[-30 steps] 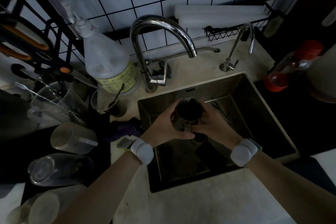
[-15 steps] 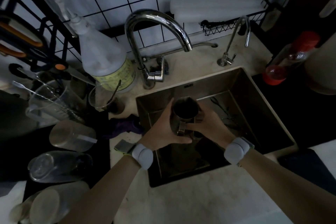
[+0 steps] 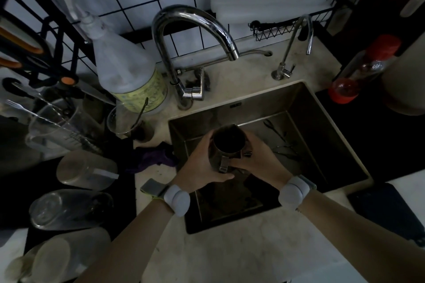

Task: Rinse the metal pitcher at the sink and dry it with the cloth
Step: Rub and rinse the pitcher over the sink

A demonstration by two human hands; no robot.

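- Pitcher [image 3: 226,145]: we hold it upright over the sink [image 3: 326,135], mouth facing up toward us, and its inside looks dark, so we cannot tell whether it holds water.
- Our left hand [image 3: 200,163] wraps its left side and our right hand [image 3: 259,158] wraps its right side, both clasped around the metal body.
- Its long axis runs roughly vertical; the spout points away from us toward the back wall of the sink, and the handle [image 3: 223,164] faces us, between our thumbs.
- We see thin metal utensils [image 3: 279,142] lying on the sink floor to the right of the pitcher; what they are is too dim to make out.
- On the left counter a measuring jug [image 3: 55,126] holds a fork and other tools, and a clear cup [image 3: 122,119] beside it holds a spoon.
- Several clear containers [image 3: 85,170] lie on their sides further left.
- A purple cloth [image 3: 154,156] lies bunched at the sink's left edge, just beside our left hand.
- The faucet [image 3: 195,37] arches well above the pitcher, its outlet behind the sink's back rim, leaving open room between them.
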